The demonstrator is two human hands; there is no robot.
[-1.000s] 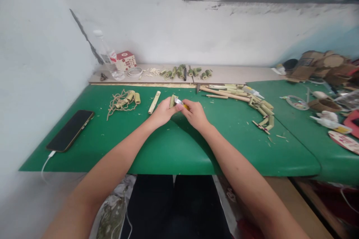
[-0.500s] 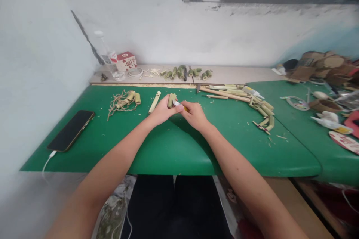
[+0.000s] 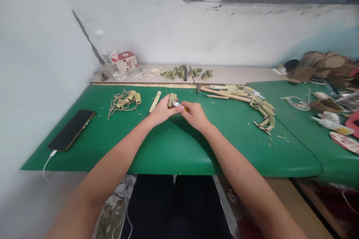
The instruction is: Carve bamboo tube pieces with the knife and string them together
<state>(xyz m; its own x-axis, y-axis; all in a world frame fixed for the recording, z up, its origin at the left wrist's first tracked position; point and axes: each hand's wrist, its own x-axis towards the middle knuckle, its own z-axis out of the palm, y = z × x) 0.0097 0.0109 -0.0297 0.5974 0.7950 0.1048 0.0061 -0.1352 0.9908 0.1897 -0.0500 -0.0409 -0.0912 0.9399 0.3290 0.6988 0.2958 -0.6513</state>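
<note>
My left hand (image 3: 162,113) is wrapped round a short green bamboo piece (image 3: 172,99), held above the green table (image 3: 168,153). In my right hand (image 3: 195,115) is a knife with a yellow handle (image 3: 186,109). Its pale blade (image 3: 176,103) lies against the near right side of the bamboo, and my left thumb rests by the blade. Just left of the hands, a flat bamboo strip (image 3: 155,102) with dark marks lies on the table.
Bamboo pieces tied with twine (image 3: 122,104) and a phone (image 3: 72,130) on a cable lie left. A hammer (image 3: 224,93) and a chain of bamboo pieces (image 3: 265,112) lie right. Behind are short bamboo tubes (image 3: 179,71), a bottle (image 3: 108,54) and a box (image 3: 126,61).
</note>
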